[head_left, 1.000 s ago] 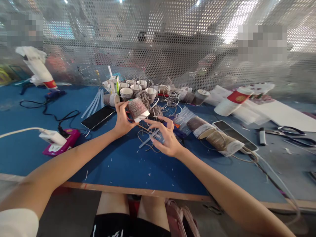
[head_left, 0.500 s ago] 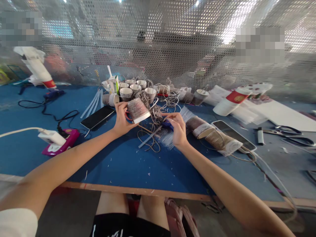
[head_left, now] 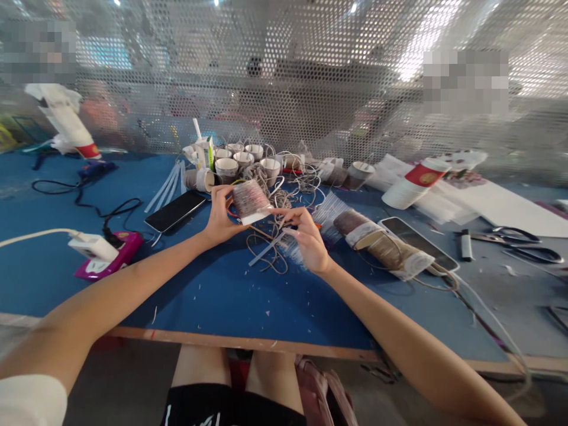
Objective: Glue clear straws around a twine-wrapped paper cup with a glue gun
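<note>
My left hand [head_left: 219, 219] is wrapped around a paper cup [head_left: 251, 200] wound with grey-brown cord. The cup is tilted, its white rim turned down to the right. My right hand [head_left: 310, 239] is beside it, index finger stretched out to the cup's rim and thumb apart; I see nothing held in it. Behind that hand a blue tool with an orange part is mostly hidden. Loose cord [head_left: 257, 173] is tangled behind the cup, and a clear stick [head_left: 267, 249] lies below it.
Several cord-wrapped cups [head_left: 226, 168] stand at the back. Left are a black phone [head_left: 176, 212] and a purple power strip [head_left: 109, 255]. Right are wrapped cord rolls [head_left: 384, 245], another phone [head_left: 421, 242], stacked paper cups [head_left: 417, 183], a lighter [head_left: 465, 245] and scissors [head_left: 515, 236].
My right hand has let go of the blue tool and moved left, its index finger now at the cup's rim. My left hand has shifted the cup slightly right and down.
</note>
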The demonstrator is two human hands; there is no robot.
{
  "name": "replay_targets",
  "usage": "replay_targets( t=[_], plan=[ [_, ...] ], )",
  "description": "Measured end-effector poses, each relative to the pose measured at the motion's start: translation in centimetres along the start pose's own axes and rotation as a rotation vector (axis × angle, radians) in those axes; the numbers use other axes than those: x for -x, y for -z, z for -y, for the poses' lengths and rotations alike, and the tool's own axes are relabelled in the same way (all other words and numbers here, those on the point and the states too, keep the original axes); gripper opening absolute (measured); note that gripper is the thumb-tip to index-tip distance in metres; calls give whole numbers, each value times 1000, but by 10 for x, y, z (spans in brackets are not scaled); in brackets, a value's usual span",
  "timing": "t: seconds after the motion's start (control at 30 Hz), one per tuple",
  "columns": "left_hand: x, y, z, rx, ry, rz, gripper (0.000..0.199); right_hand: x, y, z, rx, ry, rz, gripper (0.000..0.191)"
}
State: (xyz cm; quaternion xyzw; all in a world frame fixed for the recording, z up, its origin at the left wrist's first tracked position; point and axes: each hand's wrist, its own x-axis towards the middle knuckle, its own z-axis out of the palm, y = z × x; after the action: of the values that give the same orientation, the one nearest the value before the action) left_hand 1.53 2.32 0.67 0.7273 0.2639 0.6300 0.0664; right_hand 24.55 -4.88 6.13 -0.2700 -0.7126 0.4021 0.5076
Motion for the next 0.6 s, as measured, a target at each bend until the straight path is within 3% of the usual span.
replay_targets(
  t=[0.1,0.2,0.27,0.33,0.5,0.6],
  plan=[
    [1,-1,4,39,30,-27,82,-7,5,-9,-121,-19,-160,16],
    [2,-3,5,76,13,-23,79,-11,12,-16,15,-57,-408,14],
    [1,-4,4,108,-2,2,80,-11,17,-18,160,-45,-495,18],
    [0,-4,2,122,2,41,82,-8,19,-17,315,6,-429,32],
    [-1,1,-1,94,23,190,98,-3,14,-16,631,206,-15,87],
    [-2,5,-5,57,1,356,99,-2,12,-21,658,292,93,88]
  ],
)
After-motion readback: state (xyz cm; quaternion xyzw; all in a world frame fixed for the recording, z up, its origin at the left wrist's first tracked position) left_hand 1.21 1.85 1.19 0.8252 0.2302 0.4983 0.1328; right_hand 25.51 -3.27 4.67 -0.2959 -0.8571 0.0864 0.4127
